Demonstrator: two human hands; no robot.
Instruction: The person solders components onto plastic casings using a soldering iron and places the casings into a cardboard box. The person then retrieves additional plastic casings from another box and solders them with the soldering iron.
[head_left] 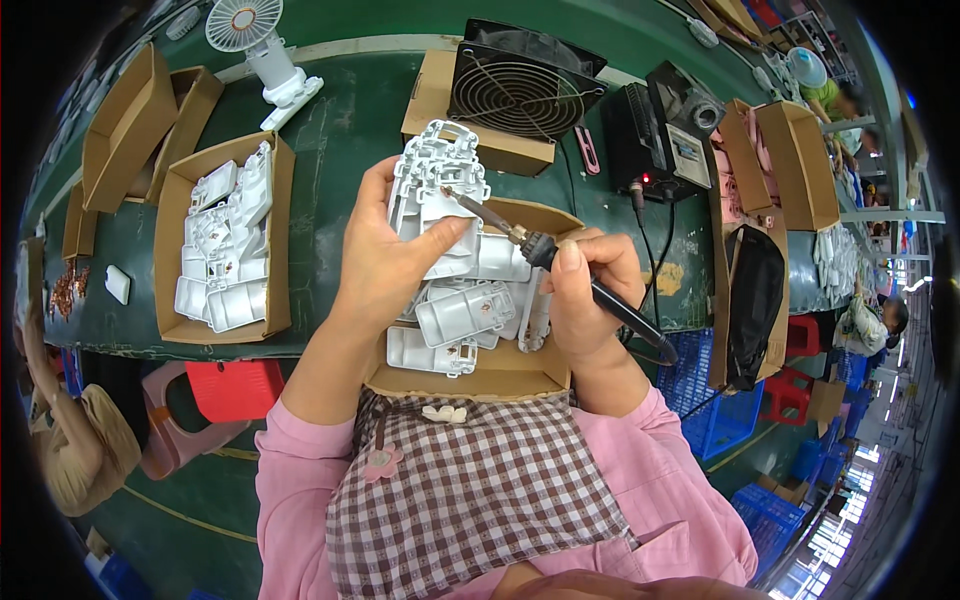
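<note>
The left hand [385, 265] holds a white moulded plastic housing [437, 185] upright above the far edge of an open cardboard tray [470, 378], thumb pressed across its face, fingers wrapped behind. The right hand [588, 295] pinches a black-handled soldering iron [560, 268] like a pen, thumb and fingers closed round the grip. The iron's long axis runs from lower right up to upper left, its metal tip touching the housing's upper middle, just beside the left thumb. More white housings lie in the tray below, and in a second cardboard tray [170, 215] towards the green bench's [350, 110] left edge.
</note>
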